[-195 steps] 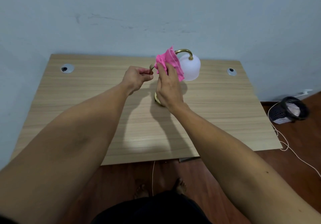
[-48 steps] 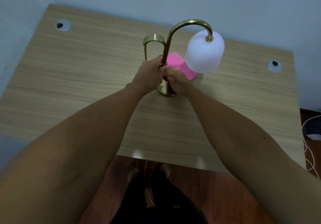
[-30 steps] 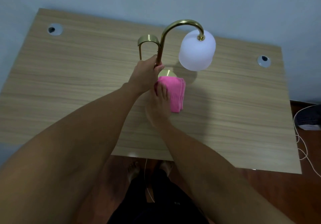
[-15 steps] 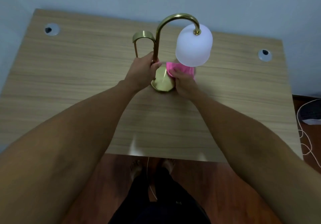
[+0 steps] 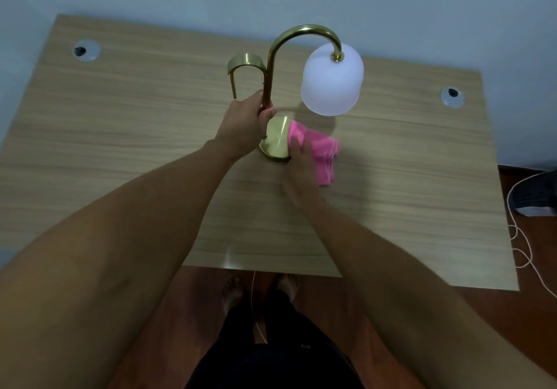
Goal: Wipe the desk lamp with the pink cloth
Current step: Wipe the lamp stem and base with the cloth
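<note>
A brass desk lamp [image 5: 272, 72] with a curved neck and a white frosted shade [image 5: 331, 79] stands on the wooden desk [image 5: 120, 147]. My left hand [image 5: 245, 123] is closed around the lower part of the lamp's stem. The round brass base [image 5: 275, 139] lies just right of that hand. My right hand [image 5: 300, 165] presses the folded pink cloth [image 5: 324, 153] against the right edge of the base and the desk beside it. The cloth's left part covers some of the base.
Two round cable grommets sit in the desk, one at the back left [image 5: 86, 50] and one at the back right [image 5: 451, 96]. A wall runs close behind the desk. A white cord [image 5: 521, 238] and a dark object [image 5: 536, 195] lie on the floor at the right.
My right hand and the pink cloth slid from behind the base, under the shade, to the right front of the base. My left hand kept its hold on the stem.
</note>
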`<state>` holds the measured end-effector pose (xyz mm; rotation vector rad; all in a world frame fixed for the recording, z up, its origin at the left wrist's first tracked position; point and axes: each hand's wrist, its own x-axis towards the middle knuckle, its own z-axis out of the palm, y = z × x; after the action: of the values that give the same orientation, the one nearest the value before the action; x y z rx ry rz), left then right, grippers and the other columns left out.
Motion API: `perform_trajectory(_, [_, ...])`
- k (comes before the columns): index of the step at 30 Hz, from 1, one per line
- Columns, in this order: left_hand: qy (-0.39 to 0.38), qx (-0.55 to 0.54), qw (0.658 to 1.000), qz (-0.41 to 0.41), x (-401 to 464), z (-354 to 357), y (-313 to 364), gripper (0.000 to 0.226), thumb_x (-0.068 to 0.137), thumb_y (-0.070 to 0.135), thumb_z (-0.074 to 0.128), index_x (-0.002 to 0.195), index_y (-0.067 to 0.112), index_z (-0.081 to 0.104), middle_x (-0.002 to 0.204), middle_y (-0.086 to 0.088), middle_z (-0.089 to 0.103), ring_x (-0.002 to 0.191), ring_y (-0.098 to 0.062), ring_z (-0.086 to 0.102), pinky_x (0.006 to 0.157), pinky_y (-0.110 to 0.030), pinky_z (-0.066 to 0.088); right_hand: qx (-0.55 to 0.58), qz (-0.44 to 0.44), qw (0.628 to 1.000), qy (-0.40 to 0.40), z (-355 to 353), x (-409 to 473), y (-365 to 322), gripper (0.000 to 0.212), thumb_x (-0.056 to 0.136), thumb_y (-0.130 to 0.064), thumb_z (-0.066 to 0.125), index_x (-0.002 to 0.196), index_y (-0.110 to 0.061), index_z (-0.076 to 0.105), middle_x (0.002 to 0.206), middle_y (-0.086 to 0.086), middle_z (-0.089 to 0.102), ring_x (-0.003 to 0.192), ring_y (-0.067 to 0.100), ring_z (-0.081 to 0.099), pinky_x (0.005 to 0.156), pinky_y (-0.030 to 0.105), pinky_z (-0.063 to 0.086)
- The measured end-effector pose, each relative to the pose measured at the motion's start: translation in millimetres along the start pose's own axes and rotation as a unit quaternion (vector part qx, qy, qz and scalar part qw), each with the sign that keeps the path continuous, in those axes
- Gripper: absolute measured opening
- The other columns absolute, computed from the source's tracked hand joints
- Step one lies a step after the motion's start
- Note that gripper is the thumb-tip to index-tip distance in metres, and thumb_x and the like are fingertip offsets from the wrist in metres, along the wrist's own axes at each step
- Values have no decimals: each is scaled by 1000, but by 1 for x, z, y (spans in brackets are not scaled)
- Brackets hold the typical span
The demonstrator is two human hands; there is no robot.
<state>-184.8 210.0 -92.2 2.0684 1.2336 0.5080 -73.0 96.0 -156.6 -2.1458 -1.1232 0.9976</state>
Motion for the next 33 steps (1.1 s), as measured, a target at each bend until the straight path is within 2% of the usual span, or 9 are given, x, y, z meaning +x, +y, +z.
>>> perform_trajectory(3, [4,2,1000,-15,-1,0,-2,19,101,28,56,101,10,64,80,-6,71,62,-4,60,55,-3,38,-70,-20,997,27,34,-40,-3,62,106,-36,18,164,-14,19,172,11,12,158,31,14,128,44,18])
perform_trajectory(6, [-15,-9,1000,15,-3,2,9,20,101,29,56,101,11,64,83,-6,71,71,-16,66,69,-20,51,-121,-76,983,112,63,-50,8,74,91,-20,12,161,1,24,168,29,16,157,46,13,128,60,17])
perform_trajectory(12, [-14,-8,1000,20,2,-5,11,22,99,34,54,99,14,63,84,-4,71,80,-25,70,79,-46,58,-294,-198,935,21,44,-16,-13,72,92,-22,15,159,-5,34,167,27,25,156,45,19,124,58,-2])
perform_trajectory(17, [-14,-5,1000,18,2,-6,8,22,99,35,53,101,15,63,85,-4,73,79,-22,71,79,-44,59,-353,-283,892,19,25,-8,27,57,98,-15,53,155,-14,46,165,15,35,155,38,27,124,63,14])
perform_trajectory(20, [-14,-1,1000,23,1,-8,8,21,99,33,55,102,15,64,83,-3,73,76,-20,70,76,-38,57,-328,-323,887,21,0,-9,47,47,98,-9,48,144,-3,58,154,20,52,146,42,44,113,70,35])
perform_trajectory(25, [-14,-7,1000,18,-3,-10,11,23,98,36,52,103,16,63,87,-3,76,81,-19,72,82,-41,58,-299,-241,917,108,-40,-16,54,39,106,-6,44,143,-4,57,154,18,48,143,38,44,120,41,33])
perform_trajectory(28, [-25,-13,1000,2,-2,-11,13,22,99,35,54,104,16,64,91,-3,75,85,-21,72,85,-43,58,-6,-83,978,189,-55,-1,51,32,101,-4,53,129,-10,67,121,8,65,107,25,63,94,15,41])
perform_trajectory(30, [-29,-19,999,-22,-2,-13,16,21,98,34,59,106,15,64,92,-1,72,86,-20,68,86,-41,57,167,11,971,171,-66,-4,35,29,104,-16,50,129,-17,65,111,-1,66,96,12,61,86,23,46])
perform_trajectory(33, [-22,-81,991,-100,-10,-12,20,34,95,31,68,120,10,58,99,-2,66,78,-8,60,66,-7,48,325,63,920,209,-81,-15,15,13,98,-15,59,108,-8,64,91,4,66,75,14,62,66,28,52])
